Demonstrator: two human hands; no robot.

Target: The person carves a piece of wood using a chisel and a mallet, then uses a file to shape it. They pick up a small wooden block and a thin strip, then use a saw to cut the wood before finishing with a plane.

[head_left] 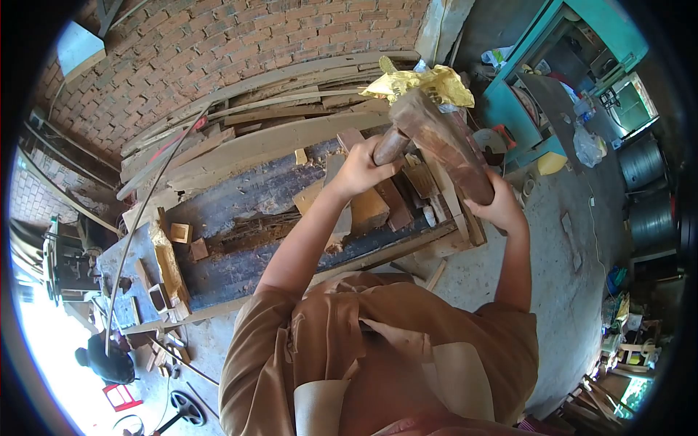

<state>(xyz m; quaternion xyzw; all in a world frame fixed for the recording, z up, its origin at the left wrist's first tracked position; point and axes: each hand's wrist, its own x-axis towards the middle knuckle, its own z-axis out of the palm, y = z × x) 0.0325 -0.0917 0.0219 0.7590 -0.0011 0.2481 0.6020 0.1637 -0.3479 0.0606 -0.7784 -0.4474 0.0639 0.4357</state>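
My left hand (360, 171) is wrapped round the short round handle of what looks like a wooden mallet (440, 134). The mallet's long, worn brown head is raised above the workbench (240, 196) and slants down to the right. At the lower end of that head, my right hand (502, 207) grips the wood; the fingers behind it are partly hidden. Below my left hand, wooden blocks (369, 212) lie on the dark bench top among shavings.
Long planks (305, 102) are stacked along the brick wall. A crumpled yellow bag (443, 83) lies behind the mallet. Small wooden pieces (181, 232) sit at the bench's left. A teal cabinet (509, 109) stands at the right. A thin rod (149, 189) crosses the left side.
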